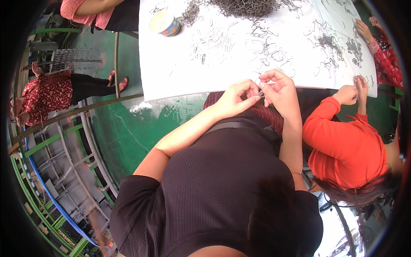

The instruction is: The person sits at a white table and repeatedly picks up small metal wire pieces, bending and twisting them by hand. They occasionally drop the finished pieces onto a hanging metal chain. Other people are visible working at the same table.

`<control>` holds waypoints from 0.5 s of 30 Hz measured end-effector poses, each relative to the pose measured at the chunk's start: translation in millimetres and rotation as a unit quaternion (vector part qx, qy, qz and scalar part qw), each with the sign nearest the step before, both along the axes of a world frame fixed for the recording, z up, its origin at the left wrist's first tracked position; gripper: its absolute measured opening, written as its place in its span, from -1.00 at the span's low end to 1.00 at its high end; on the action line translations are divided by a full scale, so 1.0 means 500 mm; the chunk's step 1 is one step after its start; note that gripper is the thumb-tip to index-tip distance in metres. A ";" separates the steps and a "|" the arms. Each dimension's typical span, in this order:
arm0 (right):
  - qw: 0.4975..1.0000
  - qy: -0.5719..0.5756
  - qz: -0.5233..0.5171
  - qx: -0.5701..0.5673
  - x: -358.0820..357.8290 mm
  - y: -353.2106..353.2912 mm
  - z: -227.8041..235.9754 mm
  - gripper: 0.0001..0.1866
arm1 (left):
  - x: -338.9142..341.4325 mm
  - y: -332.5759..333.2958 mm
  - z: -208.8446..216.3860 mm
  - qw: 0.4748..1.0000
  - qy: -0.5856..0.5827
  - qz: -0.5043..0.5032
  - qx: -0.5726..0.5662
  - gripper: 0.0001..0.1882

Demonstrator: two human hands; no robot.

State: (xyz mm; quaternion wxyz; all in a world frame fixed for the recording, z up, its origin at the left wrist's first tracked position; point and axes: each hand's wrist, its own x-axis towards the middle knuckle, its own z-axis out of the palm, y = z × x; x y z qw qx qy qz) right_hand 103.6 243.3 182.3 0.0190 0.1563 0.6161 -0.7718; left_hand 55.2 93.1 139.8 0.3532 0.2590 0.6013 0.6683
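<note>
At the table's near edge, my left hand point(238, 97) and my right hand point(280, 92) meet, fingertips pinched together. Between them is a small bent metal hook point(260, 93), partly hidden by the fingers. Just beyond my hands, loose dark wire hooks point(267, 53) lie scattered on the white tabletop point(171, 68). A large heap of the same hooks point(244, 7) sits at the far side. Thin straight metal pieces point(212, 43) are spread out farther to the left.
A round tub point(165, 23) with a coloured side stands at the table's far left. On the right, a co-worker in an orange top point(346, 143) works at the edge, beside more hook piles point(329, 43). Another person in red patterned clothes point(47, 94) is on the left, past a rail.
</note>
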 end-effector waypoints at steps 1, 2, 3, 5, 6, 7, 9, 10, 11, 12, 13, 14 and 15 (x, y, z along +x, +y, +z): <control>1.000 0.002 -0.004 -0.002 -0.001 -0.001 -0.002 -0.87 | -0.002 0.001 0.001 1.000 0.004 0.003 -0.006 -0.93; 1.000 0.003 -0.010 -0.003 0.001 -0.001 -0.003 -0.87 | -0.003 0.004 0.002 1.000 0.005 0.005 -0.010 -0.93; 1.000 0.003 -0.014 -0.001 0.000 0.000 -0.003 -0.87 | -0.008 0.005 0.001 0.998 0.060 0.002 -0.008 -0.92; 1.000 0.003 -0.019 0.003 -0.002 0.002 -0.003 -0.87 | -0.021 0.005 0.000 0.986 0.169 -0.002 -0.001 -0.92; 1.000 0.003 -0.022 0.001 -0.001 0.003 -0.004 -0.87 | -0.021 0.005 0.007 0.990 0.136 0.010 -0.025 -0.92; 1.000 0.003 -0.025 -0.002 -0.001 0.004 -0.006 -0.87 | -0.021 0.006 0.007 0.988 0.156 0.008 -0.020 -0.93; 1.000 0.008 -0.027 -0.008 -0.001 0.005 -0.009 -0.86 | -0.025 0.008 0.007 0.980 0.197 0.004 -0.010 -0.93; 1.000 0.012 -0.026 -0.010 -0.001 0.005 -0.010 -0.86 | -0.024 0.010 0.010 0.980 0.198 0.003 -0.016 -0.92; 0.999 0.015 -0.025 -0.013 0.000 0.006 -0.012 -0.86 | -0.020 0.012 0.014 0.980 0.198 0.002 -0.022 -0.92; 1.000 0.010 -0.024 -0.009 0.000 0.007 -0.012 -0.86 | -0.016 0.014 0.017 0.980 0.198 0.000 -0.028 -0.91; 1.000 0.005 -0.024 -0.005 0.001 0.008 -0.011 -0.86 | -0.014 0.014 0.019 0.984 0.178 -0.005 -0.033 -0.92; 1.000 0.000 -0.022 0.000 0.001 0.009 -0.010 -0.86 | -0.011 0.014 0.019 0.987 0.157 -0.009 -0.037 -0.92; 1.000 -0.007 -0.013 -0.006 0.001 0.011 -0.009 -0.87 | -0.009 0.014 0.020 0.990 0.135 -0.014 -0.041 -0.92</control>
